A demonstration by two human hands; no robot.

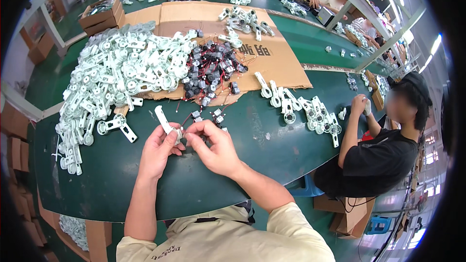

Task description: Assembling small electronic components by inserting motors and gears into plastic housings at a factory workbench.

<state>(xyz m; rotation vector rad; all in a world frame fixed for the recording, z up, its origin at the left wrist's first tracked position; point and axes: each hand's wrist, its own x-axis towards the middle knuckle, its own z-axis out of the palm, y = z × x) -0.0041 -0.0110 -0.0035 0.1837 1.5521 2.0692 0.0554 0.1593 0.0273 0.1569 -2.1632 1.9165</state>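
In my left hand (164, 141) I grip a pale mint-green plastic housing (163, 118), its long arm pointing up and away from me. My right hand (209, 144) meets it from the right, thumb and fingers pinched close to the housing's round end; what lies between those fingertips is too small to make out. Just beyond my hands lie a few small motors (217, 115) with thin red wires. A big heap of mint-green housings (131, 63) spreads to the left, and a pile of grey and black motors (211, 70) lies beside it on flattened cardboard (286, 63).
A row of housings (315, 114) lies to the right on the green table (252, 150). A seated co-worker (378, 150) works at the right edge, with other people at the far side. A cardboard box (102, 14) stands at the back left; a metal post (393, 39) rises at right.
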